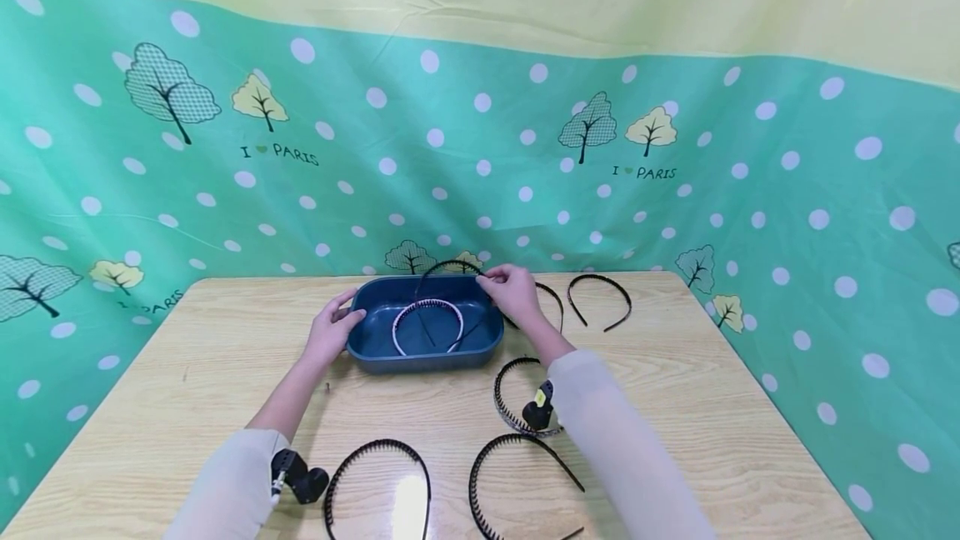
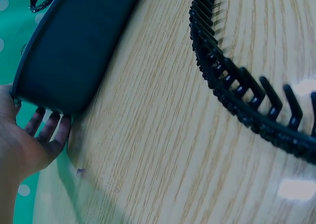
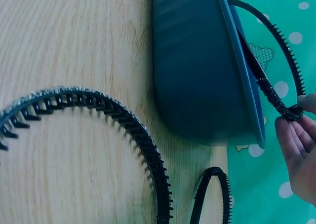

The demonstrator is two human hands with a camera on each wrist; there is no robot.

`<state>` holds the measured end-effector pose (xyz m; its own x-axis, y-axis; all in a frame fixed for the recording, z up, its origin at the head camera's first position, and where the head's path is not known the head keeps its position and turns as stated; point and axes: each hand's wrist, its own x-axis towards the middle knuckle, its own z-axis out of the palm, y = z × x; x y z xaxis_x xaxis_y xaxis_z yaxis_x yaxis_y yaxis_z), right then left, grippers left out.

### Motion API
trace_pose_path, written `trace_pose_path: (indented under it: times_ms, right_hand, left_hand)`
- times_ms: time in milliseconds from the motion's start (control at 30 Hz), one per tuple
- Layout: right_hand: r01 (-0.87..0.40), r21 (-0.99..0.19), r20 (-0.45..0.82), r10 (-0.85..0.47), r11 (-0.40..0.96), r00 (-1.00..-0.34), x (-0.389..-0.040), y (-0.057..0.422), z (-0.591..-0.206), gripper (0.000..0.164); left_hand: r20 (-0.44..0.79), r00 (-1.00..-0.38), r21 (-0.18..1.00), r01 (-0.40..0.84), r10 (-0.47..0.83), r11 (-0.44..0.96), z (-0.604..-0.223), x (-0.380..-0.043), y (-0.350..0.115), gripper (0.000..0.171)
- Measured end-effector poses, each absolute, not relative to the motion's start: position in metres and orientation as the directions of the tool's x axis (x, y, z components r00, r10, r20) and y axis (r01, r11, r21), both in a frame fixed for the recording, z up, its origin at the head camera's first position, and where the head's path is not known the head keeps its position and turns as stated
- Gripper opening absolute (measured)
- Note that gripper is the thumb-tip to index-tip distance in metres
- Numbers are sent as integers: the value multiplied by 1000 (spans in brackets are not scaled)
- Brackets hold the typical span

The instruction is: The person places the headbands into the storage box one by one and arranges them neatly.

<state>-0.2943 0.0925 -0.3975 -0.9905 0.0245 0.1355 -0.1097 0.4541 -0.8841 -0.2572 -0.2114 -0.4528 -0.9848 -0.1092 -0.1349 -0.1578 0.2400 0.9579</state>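
A dark blue oblong basin (image 1: pixel 420 362) stands near the table's back edge. My left hand (image 1: pixel 330 330) grips its left end, thumb over the rim and fingers against the outer wall, as the left wrist view also shows. Above the basin's right side, my right hand (image 1: pixel 517 294) pinches a black toothed headband (image 1: pixel 452 262) between thumb and fingers. The headband's ends reach down into the basin; its bend carries a dark, glittery covering in the right wrist view. Inside the basin lies a white headband (image 1: pixel 395 327), partly behind the held one.
Black headbands lie on the wooden table (image 1: pixel 225 357): one at the back right (image 1: pixel 600 277), one behind my right wrist (image 1: pixel 557 300), a glittery one (image 1: pixel 498 398) under my right forearm, and front ones (image 1: pixel 474 482) (image 1: pixel 427 477). A green dotted curtain (image 1: pixel 450 148) hangs behind.
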Motion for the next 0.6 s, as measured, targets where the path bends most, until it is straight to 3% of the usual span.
trace_pose_path:
  times_ms: [600]
  right_hand:
    - [-152, -861, 179, 9, 486, -984, -290, 75, -408, 24]
  left_hand:
    - [-133, -985, 960, -155, -110, 235, -453, -256, -212, 56]
